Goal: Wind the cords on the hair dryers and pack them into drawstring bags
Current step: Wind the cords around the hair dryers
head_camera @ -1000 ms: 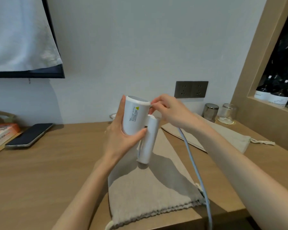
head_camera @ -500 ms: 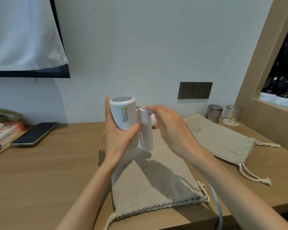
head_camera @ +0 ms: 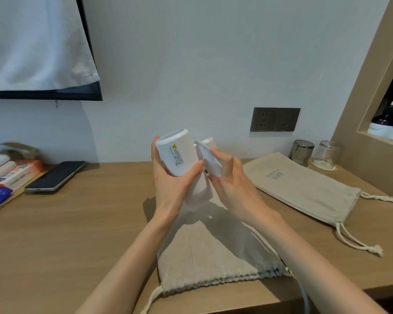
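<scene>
My left hand (head_camera: 171, 189) grips the barrel of a white hair dryer (head_camera: 178, 155) held above the desk, its handle pointing down. My right hand (head_camera: 230, 184) pinches the pale cord (head_camera: 210, 159) against the handle, right beside the barrel. The rest of the cord (head_camera: 304, 295) hangs off the desk's front edge under my right forearm. A beige drawstring bag (head_camera: 213, 257) lies flat on the desk below the dryer, mouth toward me. A second drawstring bag (head_camera: 304, 189) lies to the right.
The wooden desk (head_camera: 77, 234) carries a dark phone (head_camera: 55, 175) and a stack of boxes (head_camera: 7, 173) at the left. Two glass jars (head_camera: 313, 154) stand at the back right under a wall socket (head_camera: 275, 119). A niche with bottles (head_camera: 388, 130) is at far right.
My right hand has brought the cord across the handle and down its side. The dryer has tilted and shifted slightly, and the view has moved to show more of the right bag.
</scene>
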Motion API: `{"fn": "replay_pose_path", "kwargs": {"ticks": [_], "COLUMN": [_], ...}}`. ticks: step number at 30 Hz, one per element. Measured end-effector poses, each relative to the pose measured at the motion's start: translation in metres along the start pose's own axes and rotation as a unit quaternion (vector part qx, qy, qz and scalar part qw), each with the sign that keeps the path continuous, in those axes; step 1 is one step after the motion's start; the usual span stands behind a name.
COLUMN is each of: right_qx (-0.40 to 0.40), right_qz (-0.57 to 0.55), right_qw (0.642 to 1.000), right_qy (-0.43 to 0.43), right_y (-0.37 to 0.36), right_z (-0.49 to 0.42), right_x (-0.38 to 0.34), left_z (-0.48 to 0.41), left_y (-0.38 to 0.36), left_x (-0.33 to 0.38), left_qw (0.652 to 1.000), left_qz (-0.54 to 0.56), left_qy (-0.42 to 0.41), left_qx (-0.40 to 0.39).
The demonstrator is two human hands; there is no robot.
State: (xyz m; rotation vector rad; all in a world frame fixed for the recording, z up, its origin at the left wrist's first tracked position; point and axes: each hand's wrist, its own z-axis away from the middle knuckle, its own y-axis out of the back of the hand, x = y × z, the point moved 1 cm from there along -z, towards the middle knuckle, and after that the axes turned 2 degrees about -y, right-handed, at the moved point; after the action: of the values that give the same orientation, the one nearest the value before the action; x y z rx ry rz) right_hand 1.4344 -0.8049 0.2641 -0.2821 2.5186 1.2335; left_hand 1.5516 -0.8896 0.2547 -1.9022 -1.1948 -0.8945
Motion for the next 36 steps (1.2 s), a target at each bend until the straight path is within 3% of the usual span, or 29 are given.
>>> {"fn": "replay_pose_path", "kwargs": {"ticks": [4,7,12,16,18,20,23,27,31,36], "right_qx": [0.064,0.065,-0.005,-0.082,-0.101,-0.105,-0.097,-0.049,0.001,0.003], "right_qz": [0.032,0.086,0.207,0.235,0.242,0.219,0.186,0.203,0.126,0.059], "right_qw": [0.997,0.992,0.972,0.962,0.959,0.969,0.978,0.978,0.992,0.997], "right_qy": [0.024,0.064,0.113,0.113,0.104,0.051,-0.005,0.011,0.02,0.039], "right_y": [0.004,0.013,0.043,0.052,0.051,0.049,0.043,0.036,0.021,-0.004], "right_z": [0.001,-0.003,-0.013,-0.014,-0.014,-0.015,-0.014,-0.01,0.009,0.03], "right_x": [0.001,0.003,0.013,0.015,0.014,0.014,0.014,0.013,0.018,0.012], "left_z": [-0.001,-0.007,-0.018,-0.018,-0.01,-0.003,0.004,0.005,0.002,0.004], "left_y": [-0.002,0.003,0.014,0.018,0.014,0.007,-0.003,-0.003,0.004,0.004], "left_x": [0.001,0.002,0.008,0.005,0.0,-0.005,-0.01,-0.016,-0.019,-0.027], "left_qw": [0.999,0.997,0.99,0.967,0.948,0.944,0.956,0.971,0.974,0.963], "left_qz": [-0.006,-0.007,0.044,-0.06,-0.05,-0.009,0.008,-0.01,-0.007,0.015], "left_qy": [0.007,0.035,0.104,0.125,0.179,0.23,0.238,0.215,0.22,0.265], "left_qx": [-0.033,-0.061,-0.087,-0.214,-0.257,-0.235,-0.169,-0.107,-0.055,-0.052]}}
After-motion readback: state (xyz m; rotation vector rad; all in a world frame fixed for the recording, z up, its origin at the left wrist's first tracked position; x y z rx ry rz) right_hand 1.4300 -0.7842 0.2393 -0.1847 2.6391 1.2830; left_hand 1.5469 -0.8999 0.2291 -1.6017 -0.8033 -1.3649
